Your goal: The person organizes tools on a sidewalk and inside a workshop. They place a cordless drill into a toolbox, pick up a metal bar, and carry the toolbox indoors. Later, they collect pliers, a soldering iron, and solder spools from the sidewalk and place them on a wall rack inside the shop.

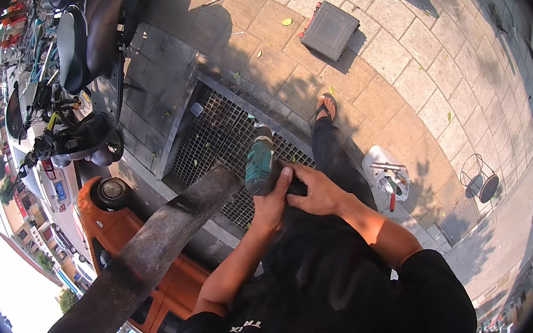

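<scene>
Drill (259, 164), teal and rounded, square-meshed grate (210, 135)

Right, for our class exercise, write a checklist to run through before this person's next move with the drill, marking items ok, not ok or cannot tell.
1. Green-and-black plastic power drill held: ok, left hand and right hand both on it.
2. Bit fitted: cannot tell, too small to see.
3. Gloves on: not ok, hands bare.
4. Closed footwear: not ok, visible foot wears an open black sandal.
5. Black rectangular plastic case shut: ok, lid appears down.
6. Drill clear of the rough brown tree trunk: cannot tell, depth unclear.
</scene>
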Available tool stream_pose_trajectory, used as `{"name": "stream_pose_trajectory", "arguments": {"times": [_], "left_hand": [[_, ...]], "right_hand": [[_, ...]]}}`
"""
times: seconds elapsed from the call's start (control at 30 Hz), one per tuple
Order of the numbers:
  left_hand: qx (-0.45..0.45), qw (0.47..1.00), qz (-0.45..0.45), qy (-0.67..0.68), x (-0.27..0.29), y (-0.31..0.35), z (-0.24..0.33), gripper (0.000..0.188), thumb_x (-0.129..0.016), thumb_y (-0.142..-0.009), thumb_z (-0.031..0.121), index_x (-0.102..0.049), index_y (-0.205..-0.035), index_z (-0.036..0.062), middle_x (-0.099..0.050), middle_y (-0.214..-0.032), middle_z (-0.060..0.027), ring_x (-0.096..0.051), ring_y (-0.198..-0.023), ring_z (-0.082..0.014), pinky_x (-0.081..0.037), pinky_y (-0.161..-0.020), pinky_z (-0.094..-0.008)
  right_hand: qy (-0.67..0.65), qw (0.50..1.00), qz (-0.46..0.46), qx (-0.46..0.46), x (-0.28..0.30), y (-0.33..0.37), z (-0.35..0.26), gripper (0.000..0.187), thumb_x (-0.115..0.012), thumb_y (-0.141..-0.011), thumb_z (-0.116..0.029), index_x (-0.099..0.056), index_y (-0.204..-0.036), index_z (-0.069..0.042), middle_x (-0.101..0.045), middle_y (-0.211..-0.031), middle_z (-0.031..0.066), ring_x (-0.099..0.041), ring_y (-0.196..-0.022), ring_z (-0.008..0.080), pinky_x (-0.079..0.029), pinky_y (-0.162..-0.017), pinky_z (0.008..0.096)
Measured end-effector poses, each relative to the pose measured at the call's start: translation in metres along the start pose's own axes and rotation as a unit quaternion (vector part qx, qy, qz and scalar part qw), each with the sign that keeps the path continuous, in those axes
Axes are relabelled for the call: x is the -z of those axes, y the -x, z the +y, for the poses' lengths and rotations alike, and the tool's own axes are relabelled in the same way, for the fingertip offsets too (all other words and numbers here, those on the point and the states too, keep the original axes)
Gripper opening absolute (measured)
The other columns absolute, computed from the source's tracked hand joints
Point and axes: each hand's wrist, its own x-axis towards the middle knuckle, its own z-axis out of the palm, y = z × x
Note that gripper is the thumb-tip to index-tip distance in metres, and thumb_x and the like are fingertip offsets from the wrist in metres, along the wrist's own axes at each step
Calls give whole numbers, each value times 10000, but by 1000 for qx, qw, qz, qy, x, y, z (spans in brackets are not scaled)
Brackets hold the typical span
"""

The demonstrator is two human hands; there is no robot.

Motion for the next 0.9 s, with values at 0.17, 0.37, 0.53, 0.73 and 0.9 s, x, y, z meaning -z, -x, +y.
{"name": "stream_pose_trajectory", "arguments": {"times": [0.17,0.37,0.53,0.73,0.9], "left_hand": [[140,983,-16,120,2,-62,66,300,-658,-975,157,-574,-1251,73,-630,-1138,-59,-632,-1030,-208,-539,-910,-378],[132,986,-38,97,-8,-149,164,263,-597,-990,117,-574,-1238,33,-656,-1141,-104,-646,-1063,-249,-557,-899,-428],[84,988,-128,32,1,-258,209,329,-594,-992,140,-543,-1305,54,-664,-1171,-110,-648,-1057,-251,-542,-922,-440],[41,972,-232,-21,8,-391,217,374,-573,-999,179,-508,-1336,31,-645,-1223,-128,-632,-1104,-280,-510,-996,-466],[36,958,-278,-64,-25,-514,208,389,-555,-1011,223,-461,-1345,47,-607,-1243,-166,-604,-1191,-355,-516,-1003,-542]], "right_hand": [[12,997,-81,-4,45,-81,-28,743,-790,-855,-245,-452,-1458,29,-564,-1409,222,-540,-1331,337,-434,-1103,388],[-274,932,161,-173,102,-174,3,429,-721,-926,-216,-638,-1247,57,-705,-1103,147,-674,-1033,208,-523,-919,314],[-90,884,357,-287,131,-211,93,370,-716,-904,-205,-669,-1176,42,-724,-1101,168,-682,-1068,226,-523,-938,339],[195,851,258,-415,169,-287,172,476,-674,-910,-308,-627,-1286,-19,-688,-1198,195,-643,-1157,360,-502,-1002,420],[463,812,198,-295,208,-379,276,401,-648,-896,-237,-620,-1237,-28,-605,-1287,170,-532,-1275,337,-404,-1078,476]]}}
